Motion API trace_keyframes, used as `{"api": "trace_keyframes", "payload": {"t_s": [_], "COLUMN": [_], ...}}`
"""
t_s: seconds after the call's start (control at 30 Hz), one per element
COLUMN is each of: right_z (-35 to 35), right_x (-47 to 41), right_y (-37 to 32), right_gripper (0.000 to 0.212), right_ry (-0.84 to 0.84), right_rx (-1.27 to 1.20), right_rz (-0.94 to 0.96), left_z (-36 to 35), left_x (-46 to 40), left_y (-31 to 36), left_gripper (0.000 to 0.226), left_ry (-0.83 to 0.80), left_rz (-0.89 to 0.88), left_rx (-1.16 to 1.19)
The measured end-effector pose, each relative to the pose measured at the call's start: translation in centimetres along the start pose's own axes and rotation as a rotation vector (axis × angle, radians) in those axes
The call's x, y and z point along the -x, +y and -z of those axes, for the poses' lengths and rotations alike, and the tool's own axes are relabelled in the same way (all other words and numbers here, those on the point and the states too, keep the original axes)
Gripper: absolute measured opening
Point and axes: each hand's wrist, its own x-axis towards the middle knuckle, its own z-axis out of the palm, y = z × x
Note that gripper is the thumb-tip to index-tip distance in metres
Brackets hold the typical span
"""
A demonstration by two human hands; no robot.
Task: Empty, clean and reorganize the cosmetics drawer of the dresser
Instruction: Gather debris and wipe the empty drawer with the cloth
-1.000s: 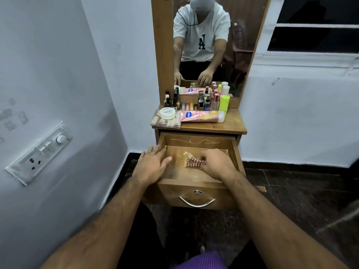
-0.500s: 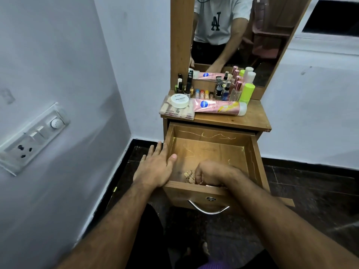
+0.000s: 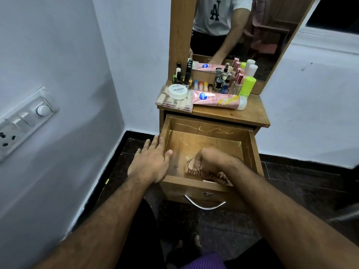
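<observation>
My right hand grips the checked brown cloth at the front edge inside the open wooden drawer; my left hand rests flat, fingers straight, on its left wall.

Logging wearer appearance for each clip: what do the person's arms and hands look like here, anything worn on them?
Both forearms are bare right up to the bottom of the frame: no sleeves, gloves, watch, rings or bands show on the left hand or the right hand. The forearms are hairy. In the mirror, the person wears a white short-sleeved T-shirt with a dark letter logo on the chest.
</observation>
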Motion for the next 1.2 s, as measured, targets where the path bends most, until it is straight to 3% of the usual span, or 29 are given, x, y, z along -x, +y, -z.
{"api": "trace_keyframes", "payload": {"t_s": [0.13,0.27,0.4,0.5,0.6,0.77,0.93,1.07,1.2], "right_z": [-1.0,-1.0,-0.4,-0.4,-0.7,0.1,0.5,0.5,0.1], "right_x": [-0.5,-1.8,-2.2,-2.9,-3.6,-4.7,-5.2,-5.1,-5.6], "right_y": [-1.5,-2.6,-1.4,-1.3,-2.3,-4.3,-4.1,-5.2,-5.7], "right_gripper": [0.023,0.027,0.028,0.028,0.031,0.026,0.032,0.009,0.023], "right_ry": [-0.029,0.179,0.390,0.306,0.192,0.260,0.370,0.283,0.276], "right_rx": [-0.054,-0.156,-0.054,-0.027,-0.071,-0.051,-0.019,0.071,-0.009], "right_rz": [0.076,0.049,-0.126,-0.156,-0.030,0.105,-0.105,-0.075,0.011], "left_z": [0.1,0.2,0.2,0.2,0.2,0.3,0.4,0.4,0.3], "left_x": [0.1,0.1,0.2,0.2,0.3,0.5,0.6,0.4,0.5], "left_y": [0.1,0.2,0.3,0.2,0.2,0.2,0.2,0.1,0.1], "left_gripper": [0.063,0.063,0.063,0.062,0.065,0.070,0.068,0.067,0.067], "left_ry": [-0.004,-0.012,-0.015,-0.017,-0.019,-0.030,-0.033,-0.027,-0.031], "left_rz": [0.002,0.007,0.000,-0.031,-0.078,-0.116,-0.111,-0.109,-0.106], "left_rx": [-0.016,-0.017,-0.022,-0.032,-0.046,-0.037,-0.037,-0.031,-0.026]}}
